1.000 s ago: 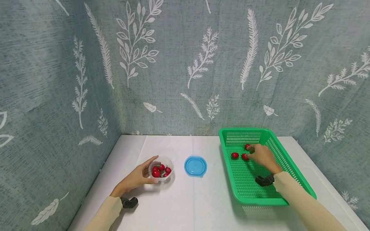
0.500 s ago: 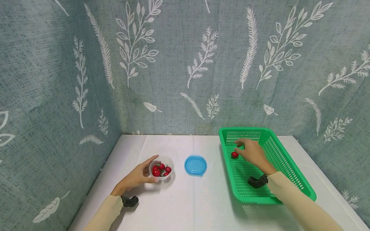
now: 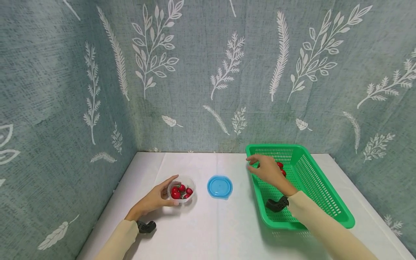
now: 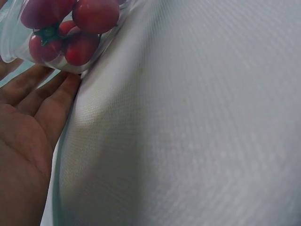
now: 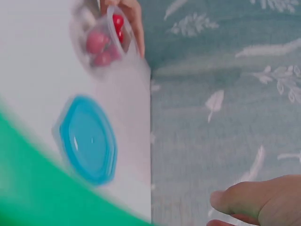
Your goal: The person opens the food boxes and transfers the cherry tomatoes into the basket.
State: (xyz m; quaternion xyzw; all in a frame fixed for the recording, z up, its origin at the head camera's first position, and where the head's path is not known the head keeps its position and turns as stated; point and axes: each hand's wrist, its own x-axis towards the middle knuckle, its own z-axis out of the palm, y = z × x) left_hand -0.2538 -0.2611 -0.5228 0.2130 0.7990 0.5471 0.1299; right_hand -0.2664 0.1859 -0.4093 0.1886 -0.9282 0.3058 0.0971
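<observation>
A small clear plastic container (image 3: 193,182) holds several cherry tomatoes (image 3: 176,195). My left hand (image 3: 156,198) grips it from the left, thumb at its near side and fingers round the far side. In the left wrist view, the fingertips rest against the container (image 4: 9,40) low on its wall. My right hand (image 3: 268,171) is over the left rim of the green basket (image 3: 256,193), thumb and index finger curved towards each other. I cannot tell whether a tomato is between them. Two tomatoes (image 3: 283,173) show in the basket behind the hand.
A blue lid (image 3: 220,186) lies on the white tabletop (image 3: 201,231) between the container and the basket. Patterned grey-green cloth (image 3: 201,79) stands behind the table and along its sides.
My right hand has moved left from the basket's middle to its left rim. The tomato at the basket's left is now out of sight behind the hand. My left hand has stayed put.
</observation>
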